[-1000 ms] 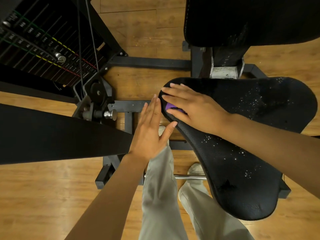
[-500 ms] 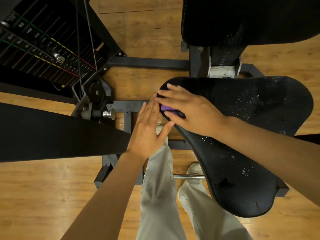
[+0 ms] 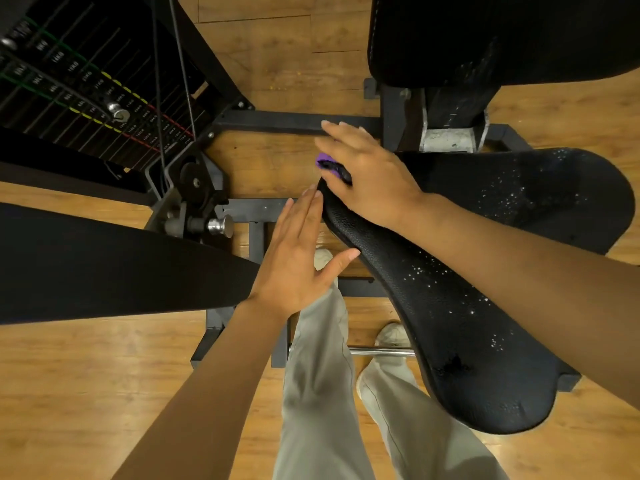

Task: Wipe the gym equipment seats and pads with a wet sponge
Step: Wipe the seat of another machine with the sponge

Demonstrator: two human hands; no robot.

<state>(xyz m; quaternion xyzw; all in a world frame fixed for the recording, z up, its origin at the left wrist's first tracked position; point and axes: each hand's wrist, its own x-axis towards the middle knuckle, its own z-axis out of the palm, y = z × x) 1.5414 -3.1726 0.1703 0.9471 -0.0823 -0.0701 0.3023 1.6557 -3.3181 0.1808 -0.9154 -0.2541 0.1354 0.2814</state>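
1. A wooden floor (image 3: 86,393) fills the view from above, with a black metal frame (image 3: 294,121) of a gym machine standing on it.
2. At 10 o'clock sits the weight stack (image 3: 69,95), its plates marked with green, yellow and red stripes and a pin (image 3: 119,114) pushed into it; two cables (image 3: 173,81) run down in front of it.
3. A long black pad (image 3: 104,265) reaches in from 9 o'clock, and a black back pad (image 3: 502,36) fills the 1 o'clock corner.
4. The black seat (image 3: 485,323) spreads from the centre toward 4 o'clock; its textured skin is speckled with small bright droplets.
5. The right hand (image 3: 367,174) lies over the seat's narrow tip just above centre, fingers curved over a purple sponge (image 3: 325,161) and holding it against that tip; only a small edge of the sponge shows.
6. The left hand (image 3: 298,258) is released and flat, fingers straight and together pointing to 12 o'clock, its fingertips and thumb touching the seat's left edge.
7. Below, at 6 o'clock, are the person's pale trousers (image 3: 322,393) and light shoes (image 3: 391,336), with a chrome bar (image 3: 381,351) between the shoe and the seat.
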